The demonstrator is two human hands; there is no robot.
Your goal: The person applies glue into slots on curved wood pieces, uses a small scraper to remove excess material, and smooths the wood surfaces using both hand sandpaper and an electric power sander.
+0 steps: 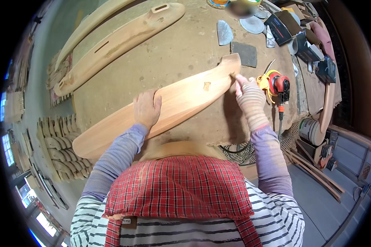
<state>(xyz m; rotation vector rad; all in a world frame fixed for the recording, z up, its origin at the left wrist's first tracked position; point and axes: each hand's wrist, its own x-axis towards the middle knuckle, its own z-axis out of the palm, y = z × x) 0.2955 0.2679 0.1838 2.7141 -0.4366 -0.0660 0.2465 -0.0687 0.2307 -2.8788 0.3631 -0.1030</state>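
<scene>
A long, smooth, pale wooden piece (181, 99) with a flared far end lies slantwise across the worktable in front of me. My left hand (147, 108) rests on its middle, fingers and thumb spread. At the flared end, my right hand (250, 99), wrapped in pale bands, has its fingers curled together against the edge. A small brown bit shows at those fingertips, but what they hold, if anything, I cannot make out. A small patch of rougher grain marks the surface between the hands. Just right of my right hand lies a red and black sander (281, 84) with a hose and a yellow part.
Another long wooden piece with slots (107, 47) lies at the far left. A dark square sheet (244, 54) and round abrasive discs (252, 24) are beyond the flared end. Several small boxes (282, 28) crowd the far right. A white bucket (310, 131) stands beside the table.
</scene>
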